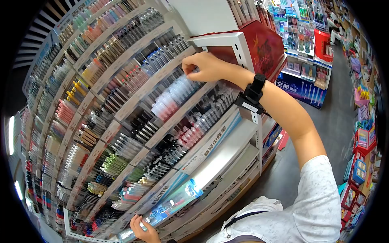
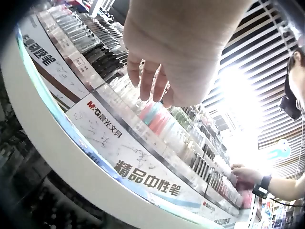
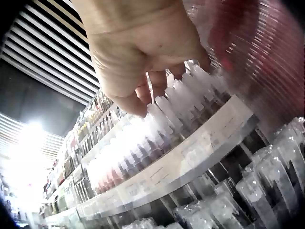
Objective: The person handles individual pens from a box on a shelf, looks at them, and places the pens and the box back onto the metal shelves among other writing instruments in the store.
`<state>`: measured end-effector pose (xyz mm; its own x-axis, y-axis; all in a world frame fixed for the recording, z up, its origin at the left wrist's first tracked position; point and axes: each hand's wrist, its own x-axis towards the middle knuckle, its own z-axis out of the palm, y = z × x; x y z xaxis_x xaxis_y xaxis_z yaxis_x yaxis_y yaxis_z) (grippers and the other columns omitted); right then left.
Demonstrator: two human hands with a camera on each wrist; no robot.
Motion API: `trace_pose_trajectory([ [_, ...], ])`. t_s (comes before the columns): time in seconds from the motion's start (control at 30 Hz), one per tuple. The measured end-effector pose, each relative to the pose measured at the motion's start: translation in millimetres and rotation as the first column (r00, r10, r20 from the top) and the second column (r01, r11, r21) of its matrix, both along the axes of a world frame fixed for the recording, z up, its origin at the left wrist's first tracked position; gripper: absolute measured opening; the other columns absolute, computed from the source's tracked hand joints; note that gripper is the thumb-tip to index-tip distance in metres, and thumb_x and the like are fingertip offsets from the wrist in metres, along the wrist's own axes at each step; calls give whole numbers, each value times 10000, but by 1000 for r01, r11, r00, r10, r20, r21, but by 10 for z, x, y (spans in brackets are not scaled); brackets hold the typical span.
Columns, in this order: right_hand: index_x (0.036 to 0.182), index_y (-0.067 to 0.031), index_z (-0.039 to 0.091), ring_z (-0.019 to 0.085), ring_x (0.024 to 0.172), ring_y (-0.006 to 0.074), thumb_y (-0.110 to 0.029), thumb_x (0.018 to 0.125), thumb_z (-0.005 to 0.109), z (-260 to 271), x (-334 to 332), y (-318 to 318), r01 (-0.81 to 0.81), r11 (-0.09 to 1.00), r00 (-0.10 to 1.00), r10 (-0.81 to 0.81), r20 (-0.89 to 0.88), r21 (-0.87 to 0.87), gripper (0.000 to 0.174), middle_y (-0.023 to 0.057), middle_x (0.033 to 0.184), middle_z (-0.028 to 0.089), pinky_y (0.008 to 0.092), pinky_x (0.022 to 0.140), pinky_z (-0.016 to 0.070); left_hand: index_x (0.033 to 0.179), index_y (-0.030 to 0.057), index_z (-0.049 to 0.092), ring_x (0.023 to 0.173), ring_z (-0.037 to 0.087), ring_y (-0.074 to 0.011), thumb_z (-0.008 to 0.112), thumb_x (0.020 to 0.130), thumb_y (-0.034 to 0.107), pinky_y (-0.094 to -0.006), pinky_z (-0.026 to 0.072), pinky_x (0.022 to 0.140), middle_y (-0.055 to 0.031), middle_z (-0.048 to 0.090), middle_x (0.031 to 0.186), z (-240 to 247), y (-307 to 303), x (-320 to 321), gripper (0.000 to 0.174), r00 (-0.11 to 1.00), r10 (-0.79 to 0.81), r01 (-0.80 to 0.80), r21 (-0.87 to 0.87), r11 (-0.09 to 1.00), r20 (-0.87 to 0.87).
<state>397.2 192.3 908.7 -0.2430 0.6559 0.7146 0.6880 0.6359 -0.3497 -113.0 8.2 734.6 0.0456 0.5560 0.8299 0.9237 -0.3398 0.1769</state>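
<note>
My right hand (image 1: 204, 67) is at the end of a row of pens with pale, translucent caps (image 1: 174, 97) on a slanted display rack. Its thumb and forefinger are bent toward each other. In the right wrist view, the bent fingers (image 3: 177, 71) reach down among the pale caps (image 3: 164, 119), and I cannot tell whether they grip one. Low on the rack, my left hand (image 1: 142, 230) is near the front ledge with its fingers loosely bent. The left wrist view shows those fingers (image 2: 147, 81) in front of rows of pens (image 2: 162, 124), holding nothing.
Tiers of pens (image 1: 97, 121) fill the curved rack, with label strips along each tier. A blue printed package (image 1: 174, 204) lies on the lower ledge. A red display box (image 1: 263, 46) stands beyond my right hand. An aisle floor (image 1: 342, 81) runs along the right.
</note>
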Motion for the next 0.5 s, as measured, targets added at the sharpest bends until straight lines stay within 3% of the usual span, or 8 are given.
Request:
trace_pose_trajectory([
  [0.07,829,-34,594,636,770,196,-155,732,622,1,-47,-41,65,990,997,-70,37,123,158,78,792,666,325,732,479,892,-30,576,938,574,-347,540,804,-69,-420,441,845,-184,602,998,-2,16,0,102,1000,-7,7,1,1000,3],
  [0.17,826,-25,605,636,773,199,-137,710,615,37,-67,-107,103,985,992,-112,55,137,162,84,795,666,322,729,481,892,-31,575,940,573,-346,541,804,-69,-419,440,845,-184,601,999,14,10,37,102,1000,-9,9,-2,1000,4],
  [0.37,876,-3,675,637,803,197,-143,749,605,122,-23,-26,-71,991,991,83,-105,114,201,108,829,676,300,758,487,888,-25,576,965,567,-337,544,805,-62,-420,431,860,-181,596,1013,-6,-42,62,97,999,43,-43,-28,999,9],
  [0.5,905,9,666,628,809,195,-158,802,614,172,-22,-29,-31,998,999,34,-42,49,203,115,862,675,303,773,486,891,-24,576,978,563,-336,541,805,-59,-422,427,866,-180,590,1025,-17,-50,47,100,999,48,-48,-37,998,8],
])
